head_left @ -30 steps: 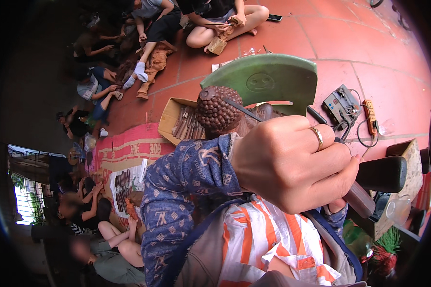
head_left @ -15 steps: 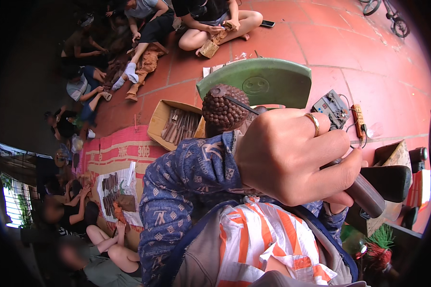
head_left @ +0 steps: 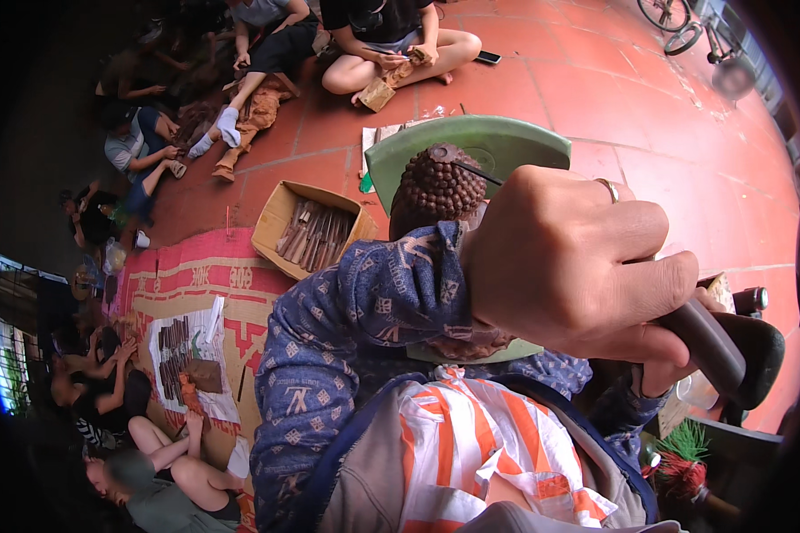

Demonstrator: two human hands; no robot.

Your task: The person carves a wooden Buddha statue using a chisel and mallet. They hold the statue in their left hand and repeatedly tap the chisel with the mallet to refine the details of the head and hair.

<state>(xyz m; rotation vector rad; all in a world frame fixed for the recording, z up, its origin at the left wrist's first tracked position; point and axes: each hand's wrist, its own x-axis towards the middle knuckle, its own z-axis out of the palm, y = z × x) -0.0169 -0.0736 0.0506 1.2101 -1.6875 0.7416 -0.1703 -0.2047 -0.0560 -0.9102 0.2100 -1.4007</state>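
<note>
My left hand (head_left: 578, 258), with a ring on one finger, is closed round the dark handle (head_left: 707, 346) of a chisel. The chisel's thin dark shaft (head_left: 482, 172) reaches left to the top knot of a brown carved head (head_left: 440, 185) covered in round beads; whether its tip touches cannot be told. Behind the handle, my right hand (head_left: 663, 377) is mostly hidden, its fingers seeming curled about a black rounded block (head_left: 760, 355). My left forearm and hand cover much of the carving below the head.
The carving stands before a green plastic chair back (head_left: 507, 142). To its left is a cardboard box (head_left: 271, 222) of chisels. More tools lie on a white sheet (head_left: 227, 333) over a patterned mat. Several people sit on the red tiled floor (head_left: 587, 98) with carvings.
The view has shifted, so the box and people appear further left. My left hand with the chisel and the black block sit further right; the electrical box and power strip are now hidden.
</note>
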